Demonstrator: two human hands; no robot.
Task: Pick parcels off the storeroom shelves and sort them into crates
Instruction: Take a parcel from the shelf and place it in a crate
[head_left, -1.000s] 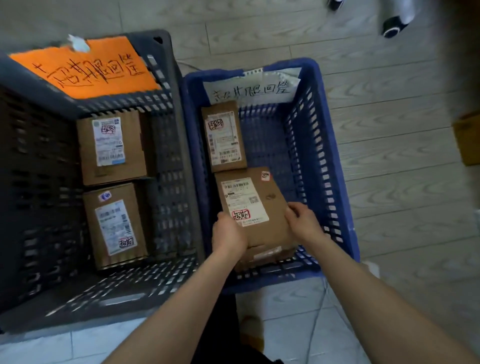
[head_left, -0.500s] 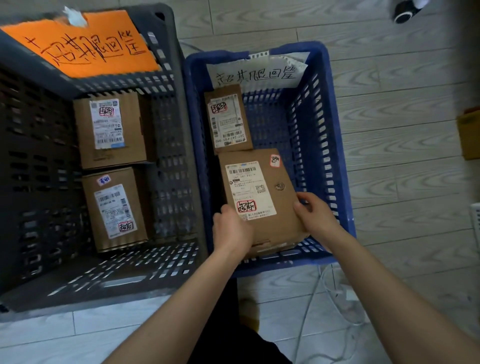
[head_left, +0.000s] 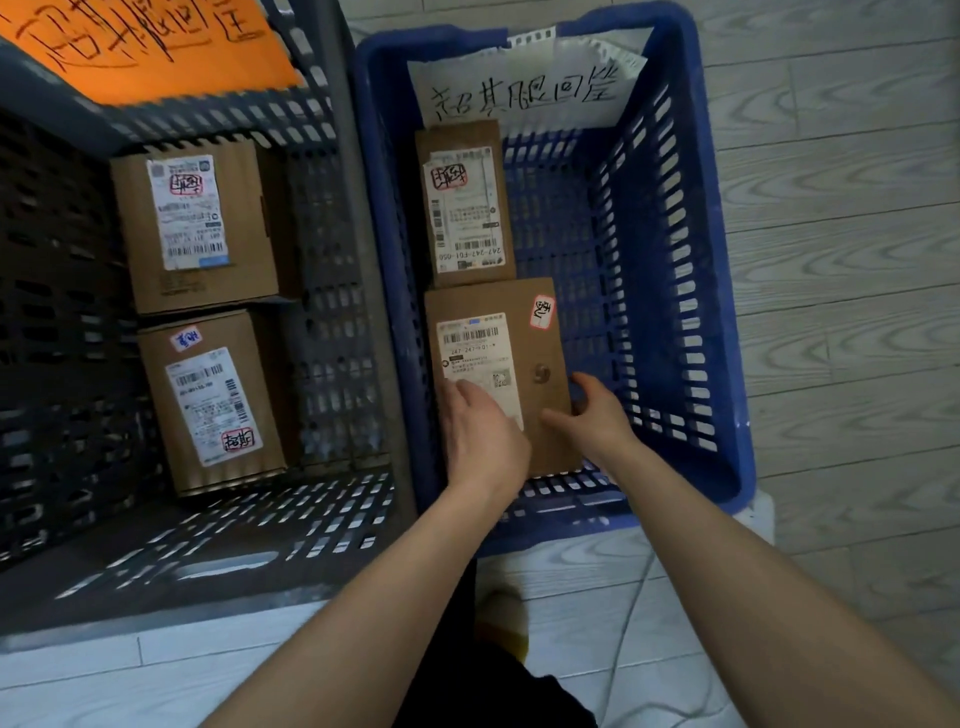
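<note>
2 pkgs (head_left: 470, 208)/crate; in blue crate (head_left: 719, 312) L hand (head_left: 483, 431) flat, R hand (head_left: 592, 415) round near pkg (head_left: 537, 343)

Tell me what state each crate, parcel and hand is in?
blue crate, holds two parcels.
near parcel, flat, label up, under both hands.
far parcel, flat, label up, by the far wall.
left hand, fingers flat on the near parcel's label.
right hand, grips the near parcel's right edge.
grey crate, holds two parcels.
grey crate's far parcel, label up.
grey crate's near parcel, label up.
</note>
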